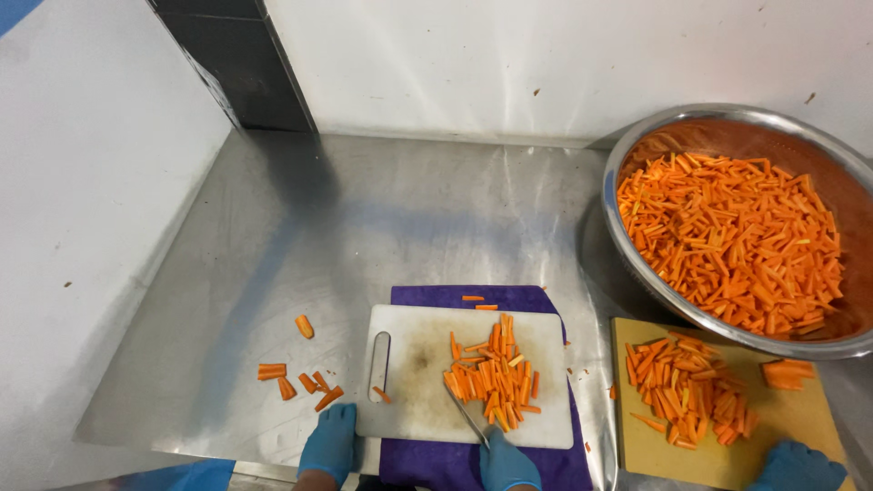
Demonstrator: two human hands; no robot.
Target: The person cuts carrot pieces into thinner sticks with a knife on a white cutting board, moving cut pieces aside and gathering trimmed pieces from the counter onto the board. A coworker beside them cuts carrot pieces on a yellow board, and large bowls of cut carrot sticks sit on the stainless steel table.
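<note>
We look down on a steel counter (pixel 364 218) that fills most of the view, with white walls behind and to the left. At its right end sits a big metal bowl (pixel 637 145), heaped with orange carrot sticks (pixel 727 236); the bowl's near rim overlaps the far edge of a wooden board (pixel 727 455), which carries its own loose heap of sticks (pixel 687 386) and a stubby carrot chunk (pixel 787 373). A gloved hand (pixel 797 468) at the bottom right corner rests on that board; it belongs to someone else.

In the middle lies a white board (pixel 409 364) with a slot handle at its left end, set on a purple mat (pixel 436 468). On the board's right half is a pile of cut carrot (pixel 491 377), the pieces mostly lying lengthwise away from us.

Our right hand (pixel 505 464), in a blue glove, grips a knife (pixel 466 414) at the board's near edge, its blade angled up and left so the tip touches the pile. Our left hand (pixel 330 441), also gloved, rests by the board's near left corner, fingers curled, holding nothing.

A few carrot ends (pixel 296 377) are scattered on the counter left of the board.
</note>
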